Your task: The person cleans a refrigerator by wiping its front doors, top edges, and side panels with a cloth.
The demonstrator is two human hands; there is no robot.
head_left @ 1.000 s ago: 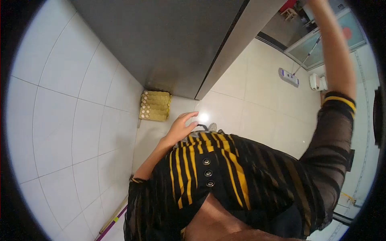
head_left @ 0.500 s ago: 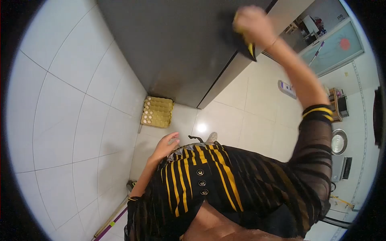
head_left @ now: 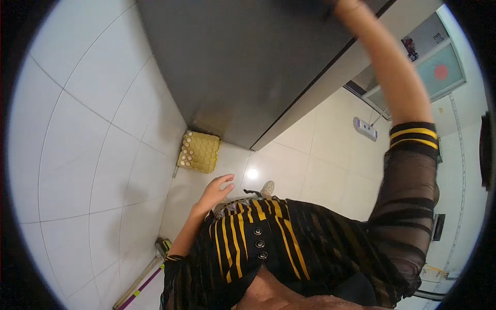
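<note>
My left hand hangs low in front of my body, fingers apart and holding nothing. Its nearest object is the yellow egg tray on the floor, with several eggs along its left side; the two do not touch. My right arm reaches up across the large grey appliance-like panel. At the top edge, only the wrist end of my right hand shows. Its fingers are cut off by the frame, and a dark, blurred shape lies beside it against the panel.
White wall tiles line the left. A flat mop head rests on the pale floor at right, near a glass sliding door. A purple pole leans at lower left.
My right hand came in from the upper right holding a black and yellow cloth, then moved up along the panel, mostly out of frame. My left hand stays low and open. The view has shifted.
</note>
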